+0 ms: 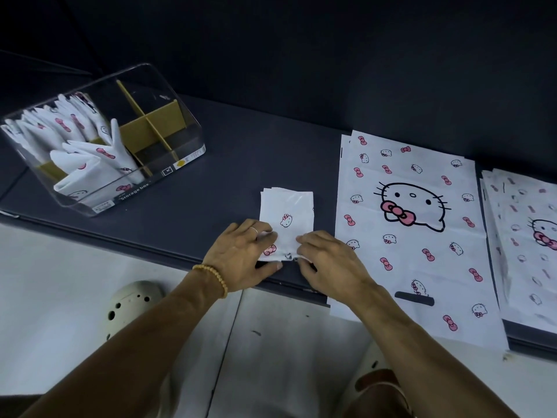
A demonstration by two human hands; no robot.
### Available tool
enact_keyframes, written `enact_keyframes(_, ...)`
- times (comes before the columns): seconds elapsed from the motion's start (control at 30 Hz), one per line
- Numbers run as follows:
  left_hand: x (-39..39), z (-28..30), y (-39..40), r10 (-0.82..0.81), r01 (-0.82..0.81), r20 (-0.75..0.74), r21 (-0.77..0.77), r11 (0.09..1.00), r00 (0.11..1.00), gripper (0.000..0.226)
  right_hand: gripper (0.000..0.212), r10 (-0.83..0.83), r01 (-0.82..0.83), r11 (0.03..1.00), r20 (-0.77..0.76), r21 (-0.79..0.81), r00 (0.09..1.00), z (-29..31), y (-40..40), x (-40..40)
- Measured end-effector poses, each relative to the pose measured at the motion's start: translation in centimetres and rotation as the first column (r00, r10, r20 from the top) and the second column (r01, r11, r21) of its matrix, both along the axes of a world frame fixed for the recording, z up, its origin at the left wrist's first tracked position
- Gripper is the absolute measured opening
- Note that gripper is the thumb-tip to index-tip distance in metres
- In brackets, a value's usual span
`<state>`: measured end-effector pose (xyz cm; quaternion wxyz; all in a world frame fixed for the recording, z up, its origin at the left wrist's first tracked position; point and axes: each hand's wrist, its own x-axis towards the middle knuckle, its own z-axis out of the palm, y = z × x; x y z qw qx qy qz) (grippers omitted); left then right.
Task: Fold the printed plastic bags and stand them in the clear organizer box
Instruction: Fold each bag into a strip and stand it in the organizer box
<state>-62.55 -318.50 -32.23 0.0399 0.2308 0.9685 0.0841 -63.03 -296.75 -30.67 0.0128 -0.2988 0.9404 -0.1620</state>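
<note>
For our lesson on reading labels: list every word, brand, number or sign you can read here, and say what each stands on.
"Storage box": front wall of the clear organizer box.
Small stickers on that box's right front: too small to read.
Printed plastic bags: cat faces and bows only, no words.

Dim overall; far background near black. White bags (413, 224) are the brightest areas. Glare on clear box (168, 95). Wide-angle bending and softness at edges.
</note>
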Motion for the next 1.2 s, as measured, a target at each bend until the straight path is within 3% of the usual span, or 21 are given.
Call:
enact_keyframes(0.07,-0.1,0.2,0.1,0.020,-0.021,0.020,0.041,0.999,1.000,0.056,0.014,-0.072,0.073,0.997,0.049,-0.026,0.996,0.0,-0.3,-0.2)
enact_keyframes(0.17,-0.4,0.5,0.4,0.100,-0.092,-0.021,0.251,0.964,0.995,0.024,0.012,-0.208,0.236,0.963,0.196,-0.132,0.958,0.1,-0.8,-0.6)
enact_keyframes(0.23,-1.1,0.9,0.5,0.235,-0.266,0.127,0.364,0.892,0.963,0.020,0.015,-0.274,0.377,0.898,0.381,-0.229,0.883,0.4,-0.8,-1.2)
enact_keyframes(0.3,-2.0,1.1,0.6,0.311,-0.397,0.271,0.376,0.837,0.911,0.023,0.028,-0.319,0.493,0.836,0.516,-0.243,0.795,0.5,-0.8,-1.7)
enact_keyframes(0.43,-3.5,1.0,1.4,0.432,-0.541,0.363,0.295,0.788,0.826,0.041,0.013,-0.475,0.594,0.785,0.445,-0.176,0.759,-0.1,-1.9,-3.3)
enact_keyframes(0.57,-4.2,0.2,2.2,0.558,-0.641,0.330,0.249,0.726,0.761,0.037,0.020,-0.540,0.628,0.775,0.440,-0.073,0.717,-0.5,-3.0,-4.9)
enact_keyframes(0.73,-4.6,-0.3,2.8,0.623,-0.662,0.225,0.211,0.719,0.749,0.023,0.025,-0.585,0.650,0.760,0.443,0.007,0.679,-1.0,-3.3,-6.5)
enact_keyframes(0.9,-3.8,-0.6,3.5,0.687,-0.694,0.102,0.123,0.709,0.720,0.023,0.027,-0.649,0.662,0.744,0.335,0.092,0.683,-1.6,-4.2,-7.1)
enact_keyframes(0.97,-3.5,-0.2,3.3,0.656,-0.647,0.032,0.206,0.734,0.754,0.027,0.027,-0.669,0.670,0.735,0.273,0.106,0.691,-1.8,-4.5,-7.0)
enact_keyframes(1.0,-3.2,-0.2,3.1,0.581,-0.561,-0.028,0.225,0.797,0.814,0.034,0.027,-0.675,0.672,0.732,0.250,0.110,0.694,-1.9,-4.6,-7.0)
enact_keyframes(1.1,-2.5,-1.0,2.1,0.232,-0.196,-0.230,0.172,0.966,0.945,0.031,0.028,-0.664,0.651,0.747,0.210,0.136,0.718,-2.0,-4.8,-7.4)
enact_keyframes(1.2,-2.1,-1.7,1.1,0.122,-0.112,-0.100,0.100,0.989,0.987,0.040,0.034,-0.664,0.650,0.746,0.247,0.148,0.706,-1.7,-4.8,-8.1)
